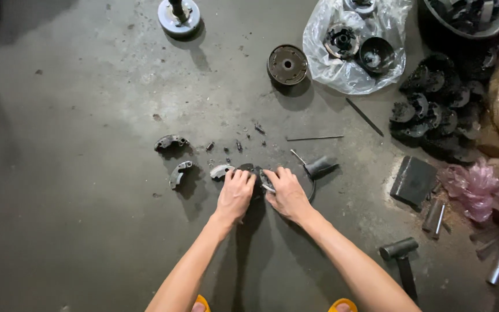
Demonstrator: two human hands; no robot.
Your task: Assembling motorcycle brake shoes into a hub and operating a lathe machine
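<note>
Grey concrete floor (88, 173): stained and dusty, everything is laid out straight on it, nothing fancy.
Left hand (235, 193): laid palm down with fingers curled over the left side of a dark round metal part (255, 173); how tight the grip is can't be told.
Right hand (287, 193): pressed against the right side of the same part, fingers bent and closed on a small silvery piece (267, 184) at its edge.
Dark round part: pinned on the floor between both hands, mostly hidden under the fingers.
Curved shoe pieces (180, 173): three are seen to the left of the left hand; the nearest sits just beside its fingertips, the other two are further out.
Small bits (238, 144): scattered just beyond the fingertips.
Dark tube-shaped tool (320, 166): found just past the right hand, off to its right.
Thin rod (314, 138): lying further out beyond that.
Hammer (399, 254): parked well to the right of the right forearm.
Plastic bag of parts (353, 40): far ahead, up and right of both hands.
</note>
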